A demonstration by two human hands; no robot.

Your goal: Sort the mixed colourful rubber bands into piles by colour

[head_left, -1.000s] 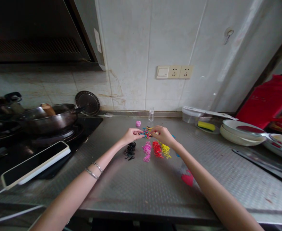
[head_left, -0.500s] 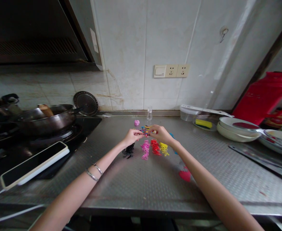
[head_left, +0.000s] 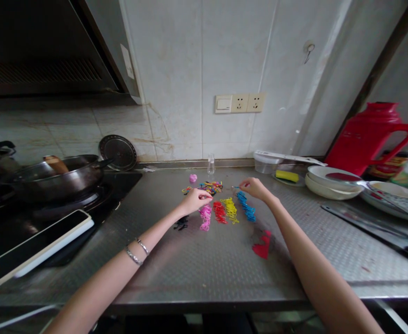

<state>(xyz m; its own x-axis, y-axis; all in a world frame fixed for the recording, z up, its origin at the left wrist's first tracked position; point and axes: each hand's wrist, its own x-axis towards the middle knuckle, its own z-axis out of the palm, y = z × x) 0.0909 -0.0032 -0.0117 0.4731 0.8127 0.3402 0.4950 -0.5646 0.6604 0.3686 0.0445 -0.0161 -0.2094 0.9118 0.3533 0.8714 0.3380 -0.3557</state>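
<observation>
Small rubber bands lie sorted by colour on the metal counter: a pink row, a red row, a yellow row and a blue row. A black group is partly hidden by my left wrist. Behind them spreads a mixed-colour pile of bands. My left hand is pinched at the near edge of this pile, and whatever is in its fingertips is too small to tell. Above the blue row, my right hand pinches a blue rubber band.
A pink ball-like lump and a small clear glass bottle stand behind the pile. Nearer me lies a red-printed clear bag. Bowls, a cleaver-like blade and a red thermos are right; a pan and phone left.
My right hand has moved right, from the mixed pile to above the blue row, with a blue band. My left hand has come slightly nearer me. The view has shifted a little to the right.
</observation>
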